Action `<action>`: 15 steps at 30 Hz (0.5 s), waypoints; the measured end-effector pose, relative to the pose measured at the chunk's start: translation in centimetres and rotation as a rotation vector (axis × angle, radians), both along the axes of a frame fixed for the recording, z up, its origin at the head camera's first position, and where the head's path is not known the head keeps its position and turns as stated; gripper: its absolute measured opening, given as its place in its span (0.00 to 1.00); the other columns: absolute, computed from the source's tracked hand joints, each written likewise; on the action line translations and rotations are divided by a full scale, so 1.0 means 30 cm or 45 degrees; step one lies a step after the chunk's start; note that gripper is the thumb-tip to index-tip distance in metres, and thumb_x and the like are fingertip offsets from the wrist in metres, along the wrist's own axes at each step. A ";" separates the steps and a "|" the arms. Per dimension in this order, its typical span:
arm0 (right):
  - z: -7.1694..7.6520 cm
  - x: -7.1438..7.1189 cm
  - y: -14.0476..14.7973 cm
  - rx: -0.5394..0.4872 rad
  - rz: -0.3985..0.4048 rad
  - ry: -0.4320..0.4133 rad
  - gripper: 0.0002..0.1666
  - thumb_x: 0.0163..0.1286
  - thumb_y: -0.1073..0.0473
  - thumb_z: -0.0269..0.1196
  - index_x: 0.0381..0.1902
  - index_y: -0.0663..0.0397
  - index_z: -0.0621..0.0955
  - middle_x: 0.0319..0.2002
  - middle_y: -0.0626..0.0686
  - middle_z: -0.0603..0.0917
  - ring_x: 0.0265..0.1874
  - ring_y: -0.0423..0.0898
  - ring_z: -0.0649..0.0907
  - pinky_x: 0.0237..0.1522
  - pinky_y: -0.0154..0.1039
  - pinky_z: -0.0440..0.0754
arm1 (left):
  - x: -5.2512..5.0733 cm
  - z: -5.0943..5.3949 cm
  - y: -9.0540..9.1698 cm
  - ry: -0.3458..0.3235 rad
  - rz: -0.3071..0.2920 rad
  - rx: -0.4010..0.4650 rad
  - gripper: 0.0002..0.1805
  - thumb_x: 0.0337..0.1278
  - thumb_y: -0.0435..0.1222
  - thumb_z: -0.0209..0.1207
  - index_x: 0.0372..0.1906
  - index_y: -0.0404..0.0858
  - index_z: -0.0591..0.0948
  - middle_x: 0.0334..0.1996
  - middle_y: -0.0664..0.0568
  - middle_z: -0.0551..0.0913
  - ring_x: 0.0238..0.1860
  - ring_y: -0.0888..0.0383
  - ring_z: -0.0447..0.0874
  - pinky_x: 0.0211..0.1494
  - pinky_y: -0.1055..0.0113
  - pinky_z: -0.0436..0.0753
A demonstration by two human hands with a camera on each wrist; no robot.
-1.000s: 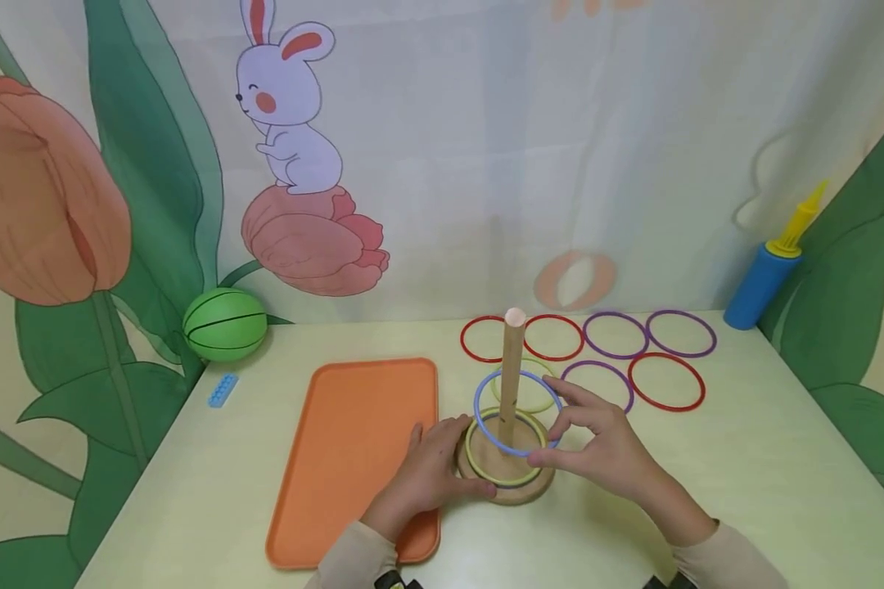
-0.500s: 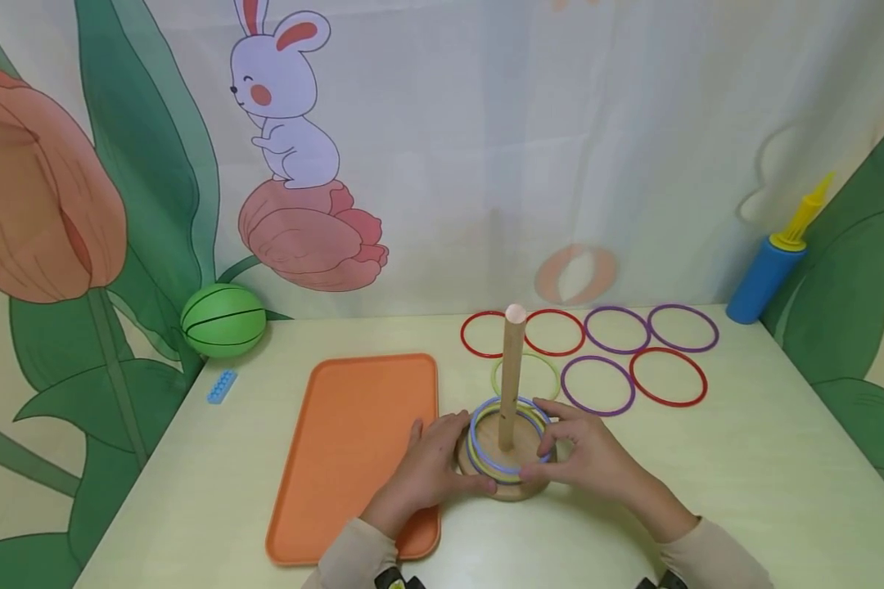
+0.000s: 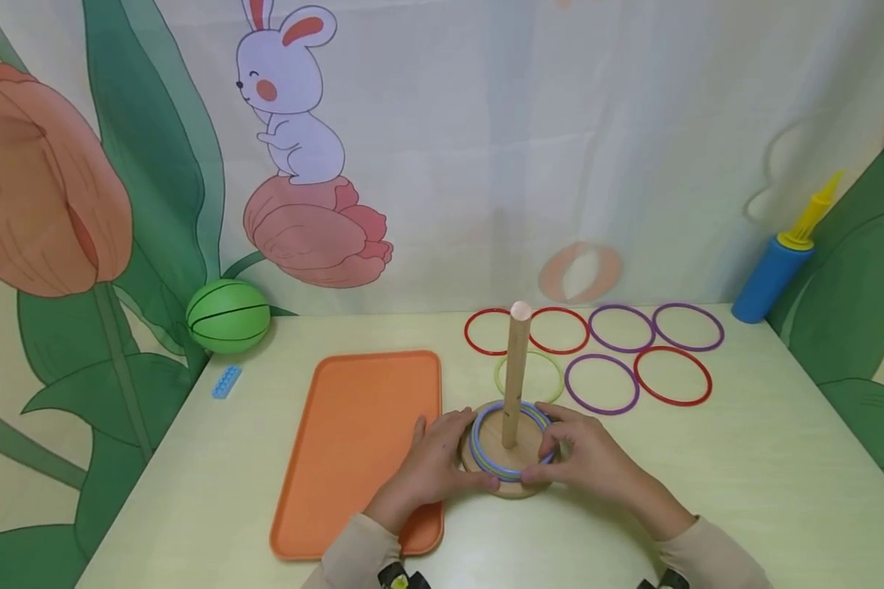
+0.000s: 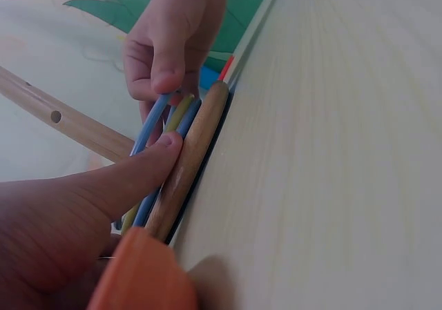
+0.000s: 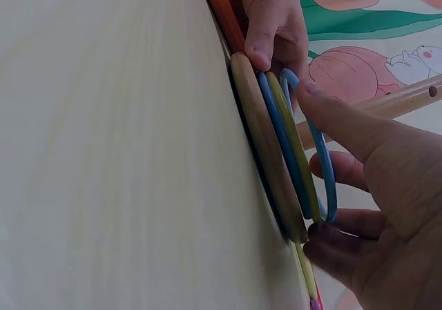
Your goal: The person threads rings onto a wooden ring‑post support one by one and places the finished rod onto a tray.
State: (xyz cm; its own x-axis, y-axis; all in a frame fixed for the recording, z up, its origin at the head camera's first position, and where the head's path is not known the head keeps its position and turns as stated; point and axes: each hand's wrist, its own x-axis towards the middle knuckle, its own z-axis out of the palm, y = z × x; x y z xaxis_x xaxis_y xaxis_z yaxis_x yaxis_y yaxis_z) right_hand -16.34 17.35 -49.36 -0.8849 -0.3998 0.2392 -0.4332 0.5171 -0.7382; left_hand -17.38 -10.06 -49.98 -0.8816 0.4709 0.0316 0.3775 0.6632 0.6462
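A wooden base (image 3: 516,491) with an upright wooden peg (image 3: 516,376) stands on the table. Around the peg are a lower blue ring (image 5: 284,144), a yellow-green ring (image 5: 295,144) and an upper blue ring (image 5: 325,165). My right hand (image 3: 589,454) pinches the upper blue ring at its right side, thumb in front and fingers behind. In the right wrist view this ring sits slightly tilted, partly apart from the yellow-green one. On the left, my left hand (image 3: 438,458) holds the base's edge, its thumb against the lower blue ring; its other fingers are partly hidden.
An orange tray (image 3: 368,442) lies left of the base, under the left wrist. Behind and right lie red rings (image 3: 673,404), purple rings (image 3: 602,412) and a yellow-green ring (image 3: 562,380). A green ball (image 3: 228,316), a blue block (image 3: 227,382) and a blue pump (image 3: 772,278) are farther out.
My right hand has lowered the upper blue ring down the peg onto the rings below, still pinching it. The left hand keeps its hold on the base.
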 end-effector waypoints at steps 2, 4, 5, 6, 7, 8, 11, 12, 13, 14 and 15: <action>0.000 0.000 -0.001 0.005 -0.001 -0.004 0.21 0.48 0.43 0.86 0.19 0.31 0.80 0.68 0.60 0.81 0.67 0.62 0.79 0.69 0.62 0.73 | -0.003 -0.001 0.001 -0.001 -0.001 -0.005 0.58 0.47 0.58 0.79 0.79 0.37 0.67 0.76 0.39 0.71 0.79 0.44 0.63 0.79 0.30 0.41; 0.001 0.000 -0.003 0.017 0.001 -0.008 0.21 0.48 0.43 0.86 0.20 0.32 0.80 0.68 0.61 0.80 0.68 0.62 0.78 0.68 0.62 0.74 | -0.003 0.002 0.001 -0.005 0.001 -0.008 0.58 0.47 0.58 0.80 0.80 0.37 0.67 0.76 0.39 0.71 0.79 0.44 0.63 0.79 0.30 0.41; 0.002 0.000 -0.005 0.021 0.001 -0.012 0.21 0.48 0.44 0.86 0.21 0.33 0.81 0.68 0.62 0.80 0.68 0.63 0.78 0.69 0.62 0.73 | -0.004 0.002 0.001 -0.009 0.002 -0.009 0.58 0.47 0.58 0.80 0.80 0.37 0.67 0.76 0.39 0.71 0.79 0.44 0.63 0.79 0.30 0.41; 0.003 0.001 -0.007 0.026 0.000 -0.015 0.21 0.48 0.44 0.86 0.22 0.34 0.81 0.68 0.62 0.80 0.68 0.64 0.78 0.69 0.63 0.73 | -0.003 0.003 0.001 -0.011 0.002 -0.010 0.59 0.46 0.58 0.80 0.80 0.36 0.67 0.76 0.39 0.71 0.79 0.44 0.63 0.79 0.30 0.41; 0.004 0.002 -0.008 0.028 -0.001 -0.017 0.21 0.48 0.45 0.86 0.23 0.35 0.81 0.68 0.63 0.80 0.69 0.64 0.77 0.69 0.63 0.73 | -0.003 0.002 0.001 -0.013 0.004 -0.012 0.59 0.46 0.58 0.80 0.80 0.36 0.67 0.76 0.39 0.71 0.79 0.44 0.63 0.79 0.30 0.41; 0.005 0.002 -0.010 0.032 -0.003 -0.019 0.21 0.48 0.45 0.86 0.24 0.36 0.81 0.68 0.63 0.79 0.69 0.65 0.77 0.69 0.64 0.73 | -0.002 0.002 0.001 -0.013 0.004 -0.011 0.59 0.46 0.58 0.80 0.80 0.36 0.67 0.76 0.39 0.71 0.79 0.44 0.63 0.79 0.30 0.41; 0.004 0.004 -0.013 0.037 -0.008 -0.023 0.22 0.48 0.46 0.86 0.30 0.41 0.83 0.69 0.65 0.78 0.70 0.67 0.76 0.70 0.65 0.71 | 0.000 0.002 0.002 -0.012 0.006 -0.008 0.59 0.46 0.58 0.80 0.79 0.36 0.67 0.76 0.39 0.71 0.79 0.44 0.63 0.80 0.30 0.41; 0.003 0.004 -0.014 0.039 -0.010 -0.022 0.23 0.48 0.46 0.86 0.32 0.41 0.83 0.69 0.66 0.78 0.70 0.68 0.75 0.70 0.66 0.71 | 0.001 0.002 0.002 -0.011 0.009 -0.006 0.59 0.46 0.57 0.80 0.79 0.35 0.67 0.75 0.39 0.71 0.79 0.44 0.64 0.80 0.30 0.41; 0.002 0.004 -0.014 0.040 -0.010 -0.021 0.24 0.48 0.46 0.86 0.34 0.42 0.83 0.70 0.66 0.77 0.70 0.68 0.75 0.70 0.66 0.71 | 0.002 0.003 0.003 -0.011 0.011 -0.004 0.58 0.46 0.57 0.80 0.79 0.35 0.67 0.75 0.39 0.71 0.78 0.44 0.64 0.80 0.30 0.41; 0.001 0.004 -0.015 0.040 -0.011 -0.021 0.25 0.48 0.45 0.86 0.37 0.43 0.84 0.70 0.66 0.76 0.70 0.68 0.74 0.70 0.66 0.71 | 0.003 0.004 0.004 -0.008 0.012 0.000 0.59 0.46 0.56 0.81 0.79 0.34 0.67 0.75 0.39 0.72 0.78 0.43 0.65 0.79 0.30 0.41; -0.001 0.004 -0.015 0.039 -0.011 -0.021 0.26 0.48 0.45 0.86 0.39 0.43 0.84 0.71 0.66 0.76 0.70 0.68 0.74 0.70 0.67 0.71 | 0.003 0.006 0.004 -0.008 0.014 0.001 0.59 0.45 0.56 0.81 0.78 0.34 0.67 0.75 0.38 0.72 0.78 0.43 0.65 0.79 0.30 0.41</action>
